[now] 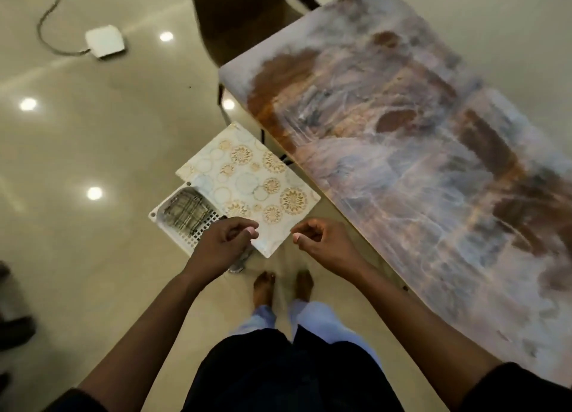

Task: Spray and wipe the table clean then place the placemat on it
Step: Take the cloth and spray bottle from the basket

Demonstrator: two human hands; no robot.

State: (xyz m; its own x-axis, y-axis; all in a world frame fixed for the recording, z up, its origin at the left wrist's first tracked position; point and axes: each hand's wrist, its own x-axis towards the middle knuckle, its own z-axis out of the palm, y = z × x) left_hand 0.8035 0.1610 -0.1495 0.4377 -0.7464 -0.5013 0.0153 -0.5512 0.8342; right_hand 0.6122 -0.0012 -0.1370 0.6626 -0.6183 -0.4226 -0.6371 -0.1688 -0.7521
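Glossy beige floor (pixel 93 139) spreads under a marbled brown-and-grey table (pixel 402 151) on the right, its long axis running from upper left to lower right. Beside its near edge the patterned placemat (pixel 250 185) lies flat across a white perforated basket (pixel 182 222), turned diagonally, one corner pointing toward the person. Left hand (pixel 223 244) and right hand (pixel 322 241) hover over that corner, fingers loosely curled, holding nothing

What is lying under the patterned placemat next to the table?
Under the placemat sits a white perforated basket with a dark-striped cloth inside. The placemat covers the rest of the basket, so anything else inside is hidden.
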